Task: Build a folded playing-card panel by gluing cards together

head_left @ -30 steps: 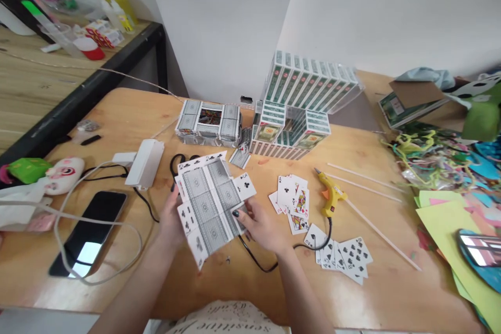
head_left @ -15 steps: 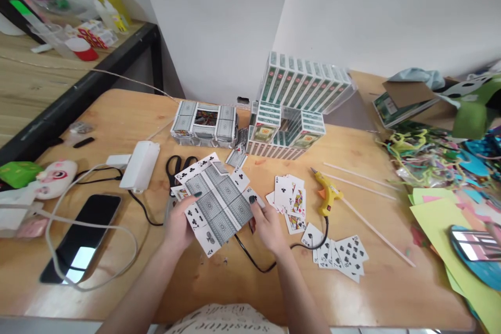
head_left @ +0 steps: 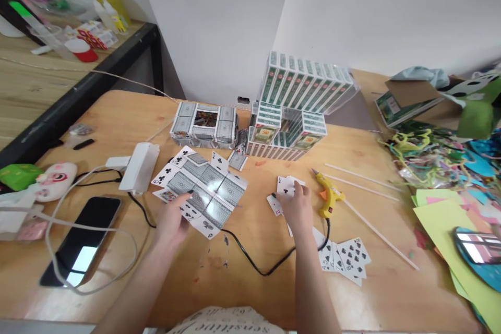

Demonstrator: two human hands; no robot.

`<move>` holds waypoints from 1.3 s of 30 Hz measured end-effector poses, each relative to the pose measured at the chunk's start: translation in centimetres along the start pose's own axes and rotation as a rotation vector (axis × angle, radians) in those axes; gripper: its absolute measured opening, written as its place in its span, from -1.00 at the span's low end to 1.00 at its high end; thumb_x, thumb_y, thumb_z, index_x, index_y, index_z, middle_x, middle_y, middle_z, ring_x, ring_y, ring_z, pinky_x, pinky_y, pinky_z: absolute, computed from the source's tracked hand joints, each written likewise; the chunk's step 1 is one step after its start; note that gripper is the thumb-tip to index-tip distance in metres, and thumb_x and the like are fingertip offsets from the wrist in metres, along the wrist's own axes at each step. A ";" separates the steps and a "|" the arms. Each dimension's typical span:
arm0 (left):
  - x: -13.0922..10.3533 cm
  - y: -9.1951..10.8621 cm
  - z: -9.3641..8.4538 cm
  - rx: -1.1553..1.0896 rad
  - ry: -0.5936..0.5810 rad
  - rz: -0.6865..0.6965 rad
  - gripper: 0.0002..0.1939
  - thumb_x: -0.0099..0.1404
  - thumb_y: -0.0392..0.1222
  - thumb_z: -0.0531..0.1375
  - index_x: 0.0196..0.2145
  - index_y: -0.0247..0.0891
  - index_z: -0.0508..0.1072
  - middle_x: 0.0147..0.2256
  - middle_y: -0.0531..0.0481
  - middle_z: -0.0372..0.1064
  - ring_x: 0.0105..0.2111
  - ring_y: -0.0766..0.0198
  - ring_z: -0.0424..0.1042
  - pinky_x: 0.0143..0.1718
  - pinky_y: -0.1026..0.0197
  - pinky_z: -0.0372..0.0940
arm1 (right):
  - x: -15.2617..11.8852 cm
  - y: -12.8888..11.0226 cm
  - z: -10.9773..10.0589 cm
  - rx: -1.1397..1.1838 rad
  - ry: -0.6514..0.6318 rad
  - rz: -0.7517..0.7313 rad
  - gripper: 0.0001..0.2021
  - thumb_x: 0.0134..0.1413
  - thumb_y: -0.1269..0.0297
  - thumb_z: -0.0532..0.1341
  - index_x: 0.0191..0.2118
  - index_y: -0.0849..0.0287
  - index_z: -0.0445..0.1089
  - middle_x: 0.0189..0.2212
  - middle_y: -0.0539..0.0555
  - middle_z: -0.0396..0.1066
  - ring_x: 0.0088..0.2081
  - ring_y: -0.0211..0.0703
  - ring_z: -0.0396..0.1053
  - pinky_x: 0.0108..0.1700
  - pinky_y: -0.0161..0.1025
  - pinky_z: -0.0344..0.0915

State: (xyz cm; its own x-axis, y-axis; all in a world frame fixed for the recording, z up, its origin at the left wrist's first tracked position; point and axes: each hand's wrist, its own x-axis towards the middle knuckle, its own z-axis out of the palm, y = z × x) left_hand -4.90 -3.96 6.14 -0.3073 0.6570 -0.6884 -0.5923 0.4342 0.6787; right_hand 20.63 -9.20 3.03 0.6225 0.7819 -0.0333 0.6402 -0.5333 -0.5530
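Note:
My left hand (head_left: pixel 174 216) grips the near-left edge of a panel of joined playing cards (head_left: pixel 201 198). Grey patterned backs cover most of its upper face, with club faces showing round the border, and it is held tilted above the table. Over to the right, my right hand (head_left: pixel 296 211) reaches down onto a small pile of loose cards, its thumb and fingers at the sides of an ace of clubs (head_left: pixel 287 188). The hand covers much of that pile. A yellow glue gun (head_left: pixel 330 195) lies just right of it, beside a fan of spade cards (head_left: pixel 348 258).
Behind stand a card-covered box (head_left: pixel 205 124) and stacked green-and-white card boxes (head_left: pixel 287 130). White sticks (head_left: pixel 379 229) lie at right, near coloured paper (head_left: pixel 442 229). A phone (head_left: pixel 82 240), looping white cable and white adapter (head_left: pixel 140 167) occupy the left. A black cord (head_left: pixel 250 258) crosses the front.
My right hand has let go of the card panel and moved right onto the loose cards. My left hand keeps the panel, which has shifted left and tilted.

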 end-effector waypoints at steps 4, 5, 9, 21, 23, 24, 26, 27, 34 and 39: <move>0.0 0.3 0.0 -0.010 -0.007 -0.048 -0.73 0.07 -0.54 0.10 -0.32 -0.32 0.46 -0.46 0.03 0.49 -0.50 0.31 0.45 -0.44 0.31 0.35 | 0.1 0.4 0.8 -0.099 0.017 0.049 -0.41 -0.14 0.15 0.27 0.05 0.28 0.25 -0.04 0.35 0.26 -0.15 0.10 0.36 -0.21 -0.13 0.24; -0.1 0.4 0.0 -0.002 -0.011 -0.079 -0.74 0.08 -0.53 0.09 -0.31 -0.33 0.46 -0.47 0.02 0.49 -0.51 0.30 0.45 -0.44 0.30 0.36 | 0.2 0.3 0.8 -0.095 0.026 0.048 -0.43 -0.16 0.15 0.28 0.02 0.27 0.26 -0.09 0.33 0.28 -0.18 0.09 0.37 -0.23 -0.14 0.24; -0.9 1.0 0.5 0.025 -0.037 -0.216 -0.77 0.13 -0.51 0.06 -0.32 -0.35 0.46 -0.53 -0.01 0.46 -0.56 0.26 0.44 -0.45 0.22 0.38 | 1.0 0.2 0.4 -0.052 0.010 0.067 -0.56 -0.29 0.21 0.33 -0.18 0.23 0.33 -0.34 0.18 0.38 -0.27 0.06 0.36 -0.34 -0.19 0.21; -1.7 1.6 1.4 0.063 -0.054 -0.274 -0.72 0.13 -0.56 0.03 -0.29 -0.37 0.44 -0.53 -0.01 0.46 -0.48 0.21 0.50 -0.34 0.15 0.44 | -4.7 -7.3 -2.5 1.075 -0.335 0.133 -0.67 -0.04 0.00 0.25 -0.45 0.23 0.36 -0.62 0.04 0.41 -0.71 -0.25 0.29 -0.72 -0.31 0.20; -1.4 1.4 1.2 0.066 -0.062 -0.254 -0.72 0.13 -0.56 0.03 -0.27 -0.38 0.43 -0.52 -0.02 0.47 -0.50 0.23 0.50 -0.37 0.17 0.44 | -5.8 -8.8 -2.5 1.137 -0.358 0.139 -0.70 -0.07 0.05 0.29 -0.41 0.24 0.37 -0.57 0.07 0.46 -0.69 -0.22 0.35 -0.72 -0.30 0.27; -1.3 1.3 1.1 0.066 -0.066 -0.247 -0.72 0.13 -0.56 0.04 -0.27 -0.38 0.43 -0.51 -0.02 0.47 -0.52 0.24 0.49 -0.39 0.18 0.44 | -6.2 -9.2 -2.3 1.156 -0.362 0.146 -0.70 -0.09 0.06 0.30 -0.40 0.24 0.38 -0.57 0.07 0.47 -0.68 -0.21 0.37 -0.72 -0.30 0.29; -1.1 1.2 0.8 0.058 -0.068 -0.236 -0.73 0.13 -0.55 0.05 -0.26 -0.37 0.43 -0.51 -0.02 0.46 -0.55 0.25 0.47 -0.44 0.20 0.42 | -6.5 -9.7 -1.9 1.167 -0.377 0.157 -0.71 -0.11 0.08 0.31 -0.42 0.25 0.39 -0.56 0.08 0.48 -0.66 -0.18 0.40 -0.70 -0.28 0.34; -1.0 1.1 0.7 0.051 -0.069 -0.233 -0.73 0.13 -0.54 0.05 -0.25 -0.37 0.43 -0.51 -0.03 0.47 -0.56 0.25 0.47 -0.46 0.21 0.42 | -6.5 -9.7 -1.7 1.165 -0.386 0.161 -0.71 -0.12 0.09 0.32 -0.43 0.26 0.40 -0.56 0.09 0.49 -0.65 -0.17 0.41 -0.68 -0.28 0.36; -0.6 0.6 0.5 0.028 -0.064 -0.184 -0.74 0.14 -0.53 0.07 -0.25 -0.38 0.43 -0.48 -0.04 0.48 -0.50 0.25 0.48 -0.46 0.25 0.41 | -6.9 -10.0 -1.9 1.166 -0.353 0.198 -0.72 -0.06 0.13 0.29 -0.46 0.31 0.43 -0.53 0.14 0.51 -0.63 -0.18 0.43 -0.64 -0.30 0.38; -0.4 0.7 0.4 0.004 -0.008 -0.170 -0.75 0.13 -0.54 0.09 -0.28 -0.35 0.45 -0.46 -0.02 0.49 -0.49 0.29 0.47 -0.45 0.29 0.41 | -7.0 -10.0 -1.9 1.150 -0.280 0.186 -0.71 -0.05 0.11 0.28 -0.48 0.30 0.42 -0.53 0.14 0.51 -0.68 -0.23 0.37 -0.65 -0.29 0.35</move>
State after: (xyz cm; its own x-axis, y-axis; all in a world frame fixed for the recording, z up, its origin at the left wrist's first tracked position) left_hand -4.85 -3.71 6.99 -0.1971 0.5788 -0.7913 -0.6319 0.5421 0.5539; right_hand 10.73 -9.94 10.43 0.4519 0.8427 -0.2928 -0.3157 -0.1559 -0.9360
